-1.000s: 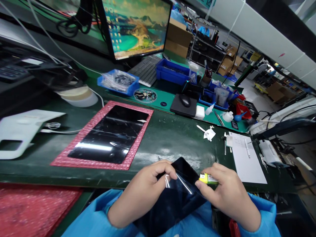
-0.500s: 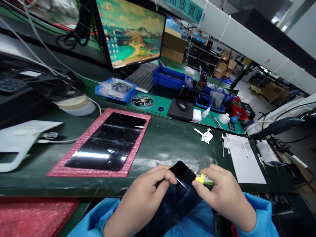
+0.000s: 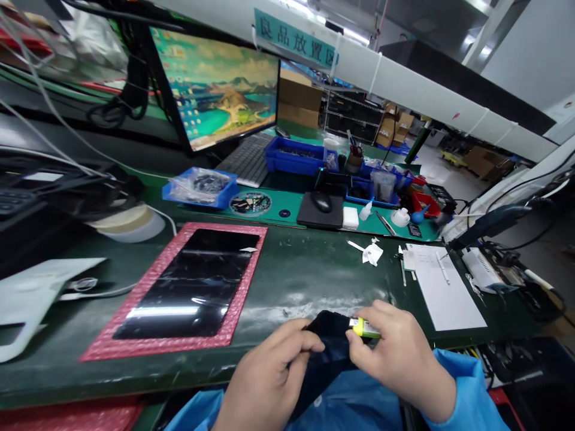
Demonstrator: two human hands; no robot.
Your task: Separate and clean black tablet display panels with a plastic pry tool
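At bench edge [image 3: 188,366]: left hand [image 3: 269,380] on panel [image 3: 327,358], right hand [image 3: 398,356] on tool [image 3: 365,327]

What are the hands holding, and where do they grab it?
Left hand and right hand pinch the top edge of a black tablet, one at each corner. The right hand also grips a small yellow object.

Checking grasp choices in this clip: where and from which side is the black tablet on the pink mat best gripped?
Probably its right long edge, approached from the right over the green bench: the black tablet lies flat and thin on the pink mat, so only its edges offer purchase.
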